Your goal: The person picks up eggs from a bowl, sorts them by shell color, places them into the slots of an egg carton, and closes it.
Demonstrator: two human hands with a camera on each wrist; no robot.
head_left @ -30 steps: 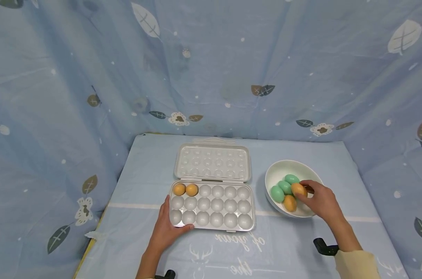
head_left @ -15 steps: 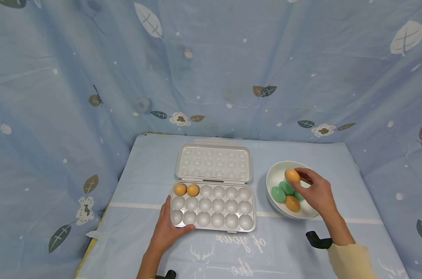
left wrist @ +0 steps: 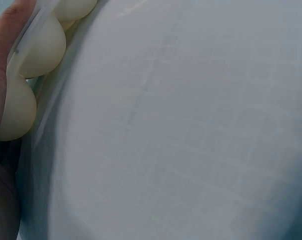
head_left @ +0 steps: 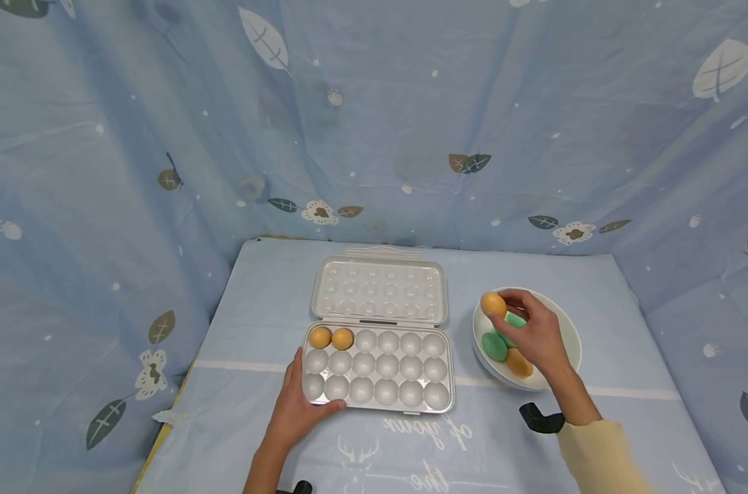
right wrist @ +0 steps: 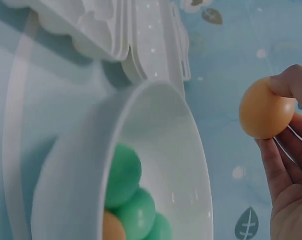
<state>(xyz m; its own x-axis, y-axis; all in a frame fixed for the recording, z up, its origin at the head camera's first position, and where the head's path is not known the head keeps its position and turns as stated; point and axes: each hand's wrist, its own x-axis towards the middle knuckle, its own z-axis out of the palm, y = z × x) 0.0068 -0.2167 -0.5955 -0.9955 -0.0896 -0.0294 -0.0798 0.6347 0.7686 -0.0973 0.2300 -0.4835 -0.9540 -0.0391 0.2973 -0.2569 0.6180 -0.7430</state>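
A smooth orange egg-shaped piece [head_left: 493, 304] is pinched by the right hand [head_left: 531, 333]. The thumb is set against one side and the fingertips against the other, so the grip is opened only as wide as the piece itself; the palm is left clear of it, as is shown in the right wrist view. The pinched piece is held in the air, seen against the far left rim of a round white bowl [head_left: 562, 336] in the head view, and the bowl is not touched by it.

In the bowl, smooth green egg-shaped pieces [head_left: 494, 346] are clustered together, three being visible in the right wrist view, and a second orange piece [head_left: 519, 363] is rested against them.

By the left hand [head_left: 300, 405], the near left corner of a white plastic egg tray [head_left: 386, 361] is steadied. The thumb is laid along the front edge and the fingers along the left side, spread well apart around the corner; the rounded undersides of the cups are seen beside this hand in the left wrist view. The back-row cups at the far left are filled by two orange pieces [head_left: 331, 337], side by side. The dimpled translucent lid [head_left: 380, 288] is laid open behind the tray, on a pale blue printed cloth [head_left: 269, 295].
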